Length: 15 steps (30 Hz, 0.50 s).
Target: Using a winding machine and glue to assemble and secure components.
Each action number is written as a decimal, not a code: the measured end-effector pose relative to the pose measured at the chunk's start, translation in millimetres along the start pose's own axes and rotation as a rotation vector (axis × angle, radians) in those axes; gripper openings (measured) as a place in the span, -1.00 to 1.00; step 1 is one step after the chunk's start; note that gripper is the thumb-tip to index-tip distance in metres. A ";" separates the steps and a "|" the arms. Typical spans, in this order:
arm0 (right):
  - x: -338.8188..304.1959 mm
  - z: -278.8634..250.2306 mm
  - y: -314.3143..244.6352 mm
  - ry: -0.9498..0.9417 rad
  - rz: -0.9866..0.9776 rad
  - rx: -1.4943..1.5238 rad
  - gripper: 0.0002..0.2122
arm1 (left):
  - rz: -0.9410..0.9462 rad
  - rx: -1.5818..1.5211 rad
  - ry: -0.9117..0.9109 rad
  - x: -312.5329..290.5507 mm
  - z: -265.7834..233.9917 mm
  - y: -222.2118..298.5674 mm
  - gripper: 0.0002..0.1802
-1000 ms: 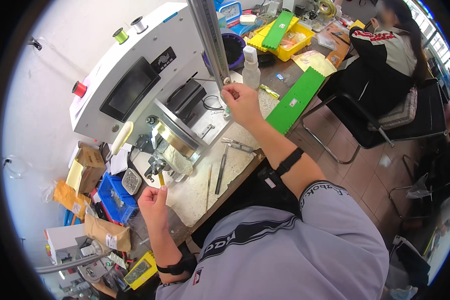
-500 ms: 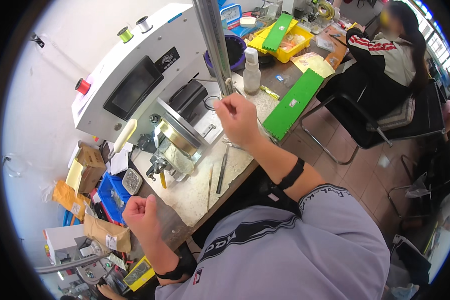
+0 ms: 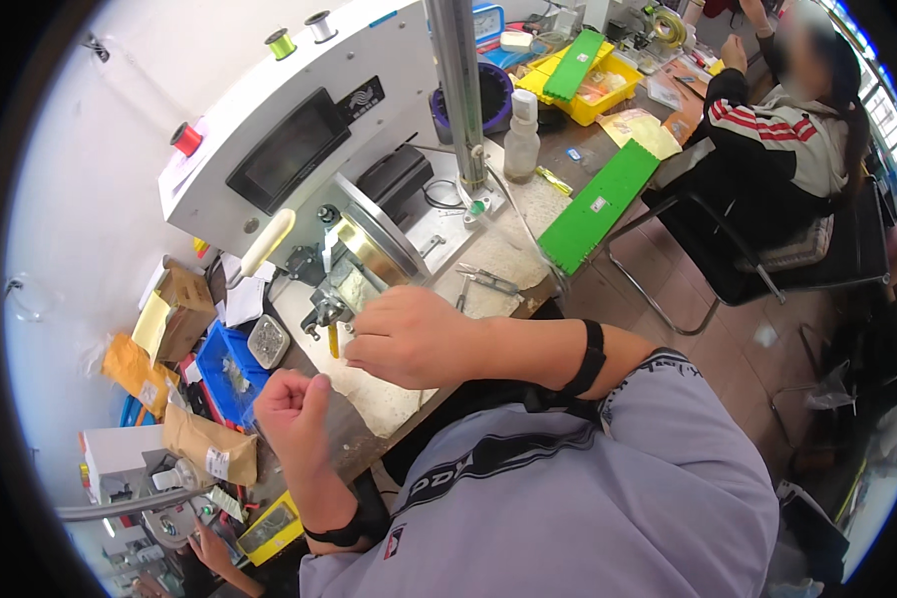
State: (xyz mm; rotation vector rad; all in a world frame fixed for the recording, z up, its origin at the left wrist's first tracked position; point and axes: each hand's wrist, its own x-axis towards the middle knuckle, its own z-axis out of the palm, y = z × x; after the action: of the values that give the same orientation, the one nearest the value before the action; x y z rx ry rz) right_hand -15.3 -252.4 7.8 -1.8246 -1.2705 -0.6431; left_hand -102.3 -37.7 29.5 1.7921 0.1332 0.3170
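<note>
Both my hands are over the front of the bench, with curled fingers. My left hand is closed beside the blue tray, thumb against the fingers. To its right, my right hand is closed, back upward, in front of a white machine. Whatever either hand may hold is too fine or too hidden to make out. Just beyond the right hand are the machine's gold-coloured wheel and a small metal clamp part with a yellow piece. Slim metal hand tools lie on the pale worktop sheet.
Red, green and silver spools sit on the machine. A metal post rises by a plastic bottle and a green strip. Cardboard box and paper packets stand left. A co-worker sits at right; another person's hand shows lower left.
My right hand has come down and left from beside the post to near my left hand. My left hand has barely moved. The co-worker's hands have risen.
</note>
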 end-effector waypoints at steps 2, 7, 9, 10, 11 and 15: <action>-1.7 -6.9 -0.8 -0.063 0.078 0.063 -0.86 | -0.056 0.007 -0.086 3.5 -3.8 -7.0 -0.78; 4.7 -56.3 25.6 -0.558 0.235 -0.067 -0.85 | 0.028 0.191 -0.397 22.1 12.1 -13.6 -0.70; 14.1 -77.3 43.1 -0.790 0.471 -0.197 -0.83 | 0.036 0.147 -0.351 25.7 27.6 -21.2 -0.66; 20.1 -85.2 52.0 -0.856 0.601 -0.235 -0.82 | 0.046 0.101 -0.314 26.8 34.9 -27.7 -0.62; 20.0 -91.3 62.7 -0.857 0.603 -0.240 -0.82 | 0.025 0.078 -0.349 30.5 41.6 -36.5 -0.48; 11.3 -80.5 107.3 -0.546 0.564 -0.260 -0.83 | -0.080 -0.200 -0.319 39.5 76.7 -34.3 -0.44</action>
State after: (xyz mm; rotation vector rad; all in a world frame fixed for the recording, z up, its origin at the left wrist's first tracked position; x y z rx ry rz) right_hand 91.6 -332.3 25.8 -2.5451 -0.9355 0.0139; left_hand -40.0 -90.7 -14.4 1.6110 -0.0514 -0.0155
